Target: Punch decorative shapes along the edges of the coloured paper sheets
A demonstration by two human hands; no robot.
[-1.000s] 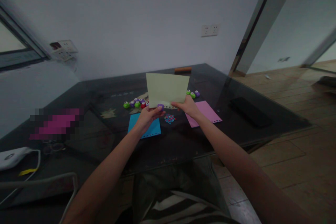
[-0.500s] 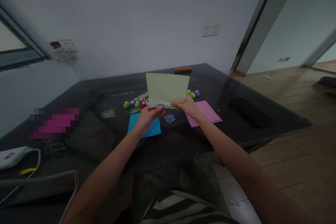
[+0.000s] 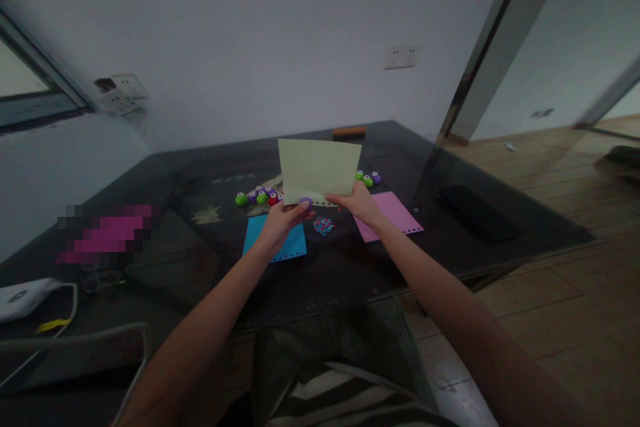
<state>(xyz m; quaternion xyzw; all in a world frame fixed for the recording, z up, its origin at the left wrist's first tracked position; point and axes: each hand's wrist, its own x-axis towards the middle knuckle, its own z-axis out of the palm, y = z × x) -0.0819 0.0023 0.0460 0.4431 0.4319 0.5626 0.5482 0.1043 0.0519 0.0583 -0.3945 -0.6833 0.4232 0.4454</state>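
Observation:
A pale yellow sheet of paper (image 3: 320, 165) stands upright above the table, with a row of small holes along its lower edge. My left hand (image 3: 281, 219) is closed around a small purple craft punch (image 3: 306, 201), which sits on that edge. Thumb and fingers of my right hand (image 3: 361, 203) pinch the sheet near its lower right corner. Below lies a small heap of blue and pink paper bits (image 3: 323, 225). A blue sheet (image 3: 294, 241) with holes along its near edge is partly under my left forearm. Beside my right wrist rests a pink sheet (image 3: 395, 215), also punched.
Several green, purple and red punches (image 3: 261, 197) cluster left of the yellow sheet; a few more punches (image 3: 368, 181) show at its right. A long black object (image 3: 477, 213) lies on the right of the dark table (image 3: 320, 287). A brown stick-like object (image 3: 349, 132) is near the wall.

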